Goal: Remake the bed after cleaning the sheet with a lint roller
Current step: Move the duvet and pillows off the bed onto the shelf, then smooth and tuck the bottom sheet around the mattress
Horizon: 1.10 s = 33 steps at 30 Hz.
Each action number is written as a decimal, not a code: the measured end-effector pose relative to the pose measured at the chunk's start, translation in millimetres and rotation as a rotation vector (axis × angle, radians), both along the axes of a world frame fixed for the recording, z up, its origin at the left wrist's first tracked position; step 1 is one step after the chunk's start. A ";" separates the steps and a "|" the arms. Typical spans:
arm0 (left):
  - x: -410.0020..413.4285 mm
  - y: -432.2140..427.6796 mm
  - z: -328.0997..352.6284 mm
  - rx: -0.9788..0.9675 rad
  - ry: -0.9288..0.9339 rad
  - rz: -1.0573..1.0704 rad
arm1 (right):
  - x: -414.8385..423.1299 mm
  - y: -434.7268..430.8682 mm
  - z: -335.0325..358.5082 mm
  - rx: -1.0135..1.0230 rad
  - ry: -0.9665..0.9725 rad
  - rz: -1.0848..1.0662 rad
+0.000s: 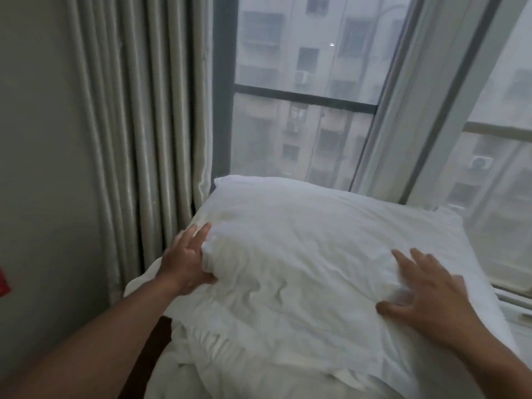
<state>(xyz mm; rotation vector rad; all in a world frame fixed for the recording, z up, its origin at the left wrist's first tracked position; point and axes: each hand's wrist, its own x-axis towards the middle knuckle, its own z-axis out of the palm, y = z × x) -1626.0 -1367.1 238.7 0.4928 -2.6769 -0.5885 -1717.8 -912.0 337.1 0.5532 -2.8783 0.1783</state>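
A large white pillow (316, 254) lies across the middle of the view, on top of crumpled white bedding (218, 349). My left hand (187, 260) presses against the pillow's left edge, fingers curled into the fabric there. My right hand (426, 295) rests flat on the pillow's right part with fingers spread. No lint roller is in view.
Grey pleated curtains (138, 125) hang at the left beside a plain wall (37, 139). A big window (311, 90) with a dark frame stands right behind the pillow. A strip of dark bed frame (149, 355) shows below my left forearm.
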 end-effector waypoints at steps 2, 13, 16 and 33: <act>25.4 18.3 -11.0 -0.014 0.071 0.122 | 33.8 -37.6 -5.1 -0.231 0.211 0.160; 304.4 121.7 -145.2 0.709 -0.193 0.747 | 181.6 -221.7 -190.1 -0.331 -0.810 0.808; 399.5 153.9 -184.6 0.873 -0.272 0.919 | 219.9 -249.5 -238.0 -0.033 -0.867 0.947; 687.3 195.7 -314.0 1.233 -0.478 1.510 | 421.8 -470.3 -384.5 0.836 -0.908 1.070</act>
